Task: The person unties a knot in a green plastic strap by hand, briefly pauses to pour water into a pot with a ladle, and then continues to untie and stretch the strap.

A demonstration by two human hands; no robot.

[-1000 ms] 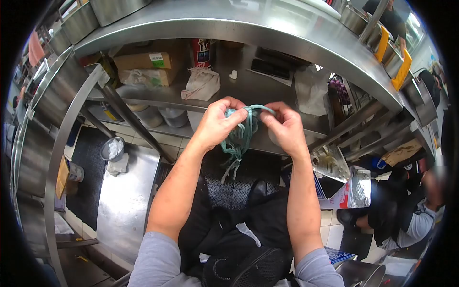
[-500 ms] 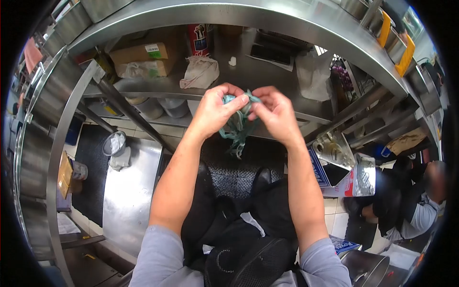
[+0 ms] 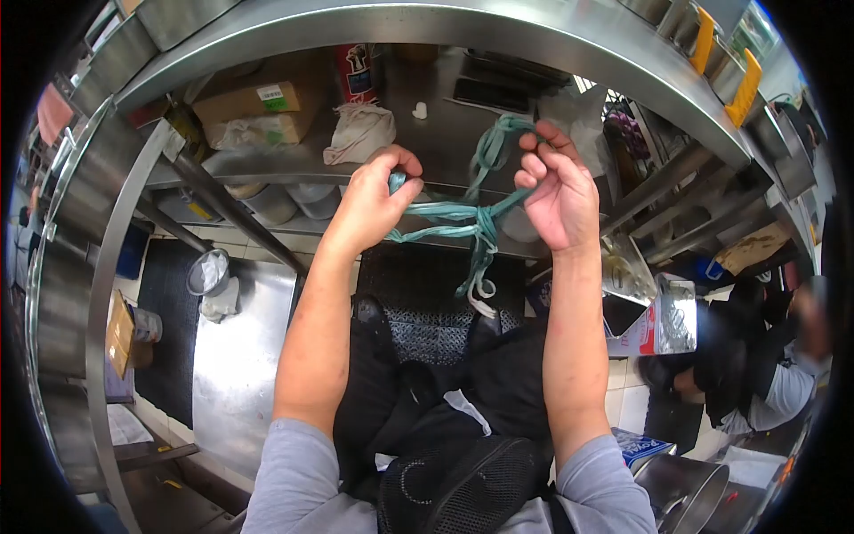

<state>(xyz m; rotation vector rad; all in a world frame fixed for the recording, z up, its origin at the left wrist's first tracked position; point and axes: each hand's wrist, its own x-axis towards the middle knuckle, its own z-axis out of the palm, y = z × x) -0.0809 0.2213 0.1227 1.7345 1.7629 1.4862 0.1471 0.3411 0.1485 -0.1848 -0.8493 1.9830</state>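
A knotted length of green plastic twine (image 3: pixel 485 218) is stretched between my hands in front of the lower shelf. My left hand (image 3: pixel 381 198) is closed around one end, and two strands run from it to a knot near the middle. On the other side my right hand (image 3: pixel 562 191) has its fingers curled on another part, palm turned up. A loop of the twine rises behind the right fingers, and loose ends with a pale tip dangle below the knot.
The steel shelf (image 3: pixel 427 169) ahead bears a bundled cloth (image 3: pixel 359 133), a red can (image 3: pixel 358 73), a cardboard box (image 3: pixel 245 102) and a black tray (image 3: pixel 494 94). Square tins (image 3: pixel 672 313) stand at the right. Further right a person (image 3: pixel 769 374) is crouched or seated.
My hands have moved apart, left hand leftward and right hand rightward. The twine, bunched between my fingers before, is now pulled out into strands with a visible knot.
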